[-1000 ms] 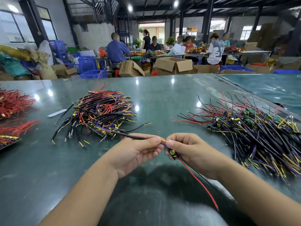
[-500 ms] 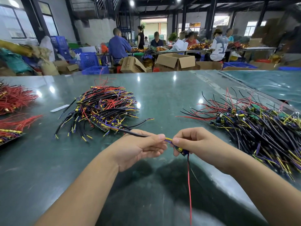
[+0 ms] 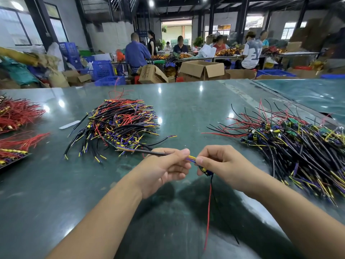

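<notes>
Both hands hold one wire assembly above the green table (image 3: 186, 109). My left hand (image 3: 164, 169) pinches its black sleeved cable (image 3: 149, 151), which runs off to the left. Yellow and purple wires (image 3: 192, 158) show in the small gap between my thumbs. My right hand (image 3: 222, 165) grips the small dark component (image 3: 206, 171) at the other end. From there a red wire (image 3: 208, 208) and a thin black wire hang down toward me.
A heap of similar assemblies (image 3: 119, 124) lies left of centre, a larger heap (image 3: 298, 143) at the right. Red wire bundles (image 3: 18, 113) sit at the far left. Beyond the table stand cardboard boxes (image 3: 201, 70), blue crates (image 3: 102, 70) and several seated people.
The red and black wires under my right hand have swung from trailing right to hanging straight down. Both hands stay close together on the same assembly.
</notes>
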### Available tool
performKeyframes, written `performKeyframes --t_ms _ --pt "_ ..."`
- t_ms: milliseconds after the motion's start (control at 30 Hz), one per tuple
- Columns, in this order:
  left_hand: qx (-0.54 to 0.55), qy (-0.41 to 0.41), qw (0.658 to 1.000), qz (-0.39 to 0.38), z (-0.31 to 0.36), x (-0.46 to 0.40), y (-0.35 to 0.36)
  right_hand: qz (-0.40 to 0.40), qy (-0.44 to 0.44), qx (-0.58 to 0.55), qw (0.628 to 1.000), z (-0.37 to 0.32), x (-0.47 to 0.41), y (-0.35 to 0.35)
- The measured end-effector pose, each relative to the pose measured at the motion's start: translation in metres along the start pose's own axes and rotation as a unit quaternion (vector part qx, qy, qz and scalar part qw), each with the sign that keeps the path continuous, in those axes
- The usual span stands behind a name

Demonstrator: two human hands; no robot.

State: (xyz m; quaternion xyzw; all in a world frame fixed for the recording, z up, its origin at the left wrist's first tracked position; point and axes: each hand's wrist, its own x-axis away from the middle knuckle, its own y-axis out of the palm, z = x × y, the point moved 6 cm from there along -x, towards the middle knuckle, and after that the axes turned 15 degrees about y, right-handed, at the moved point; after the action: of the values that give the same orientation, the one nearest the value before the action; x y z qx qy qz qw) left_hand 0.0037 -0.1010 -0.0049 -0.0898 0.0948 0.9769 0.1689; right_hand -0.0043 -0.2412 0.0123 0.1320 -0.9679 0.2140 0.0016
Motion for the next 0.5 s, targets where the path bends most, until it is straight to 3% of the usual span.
performKeyframes --t_ms 167,233,333,500 --pt "-0.215 0.106 0.968 -0.070 0.007 -0.001 0.006 0.001 -0.026 0.007 1.000 -0.002 0.003 0.005" --pt "-0.255 0.132 0.954 -0.084 0.009 0.000 0.008 -0.001 -0.026 0.007 1.000 -0.002 0.002 0.006" --pt "-0.304 0.172 0.935 -0.059 0.011 -0.003 0.006 0.019 -0.016 -0.010 1.000 0.000 0.001 0.005" --pt "-0.378 0.226 0.897 0.033 0.016 -0.005 -0.010 0.033 0.071 -0.039 0.996 0.013 -0.004 0.001"
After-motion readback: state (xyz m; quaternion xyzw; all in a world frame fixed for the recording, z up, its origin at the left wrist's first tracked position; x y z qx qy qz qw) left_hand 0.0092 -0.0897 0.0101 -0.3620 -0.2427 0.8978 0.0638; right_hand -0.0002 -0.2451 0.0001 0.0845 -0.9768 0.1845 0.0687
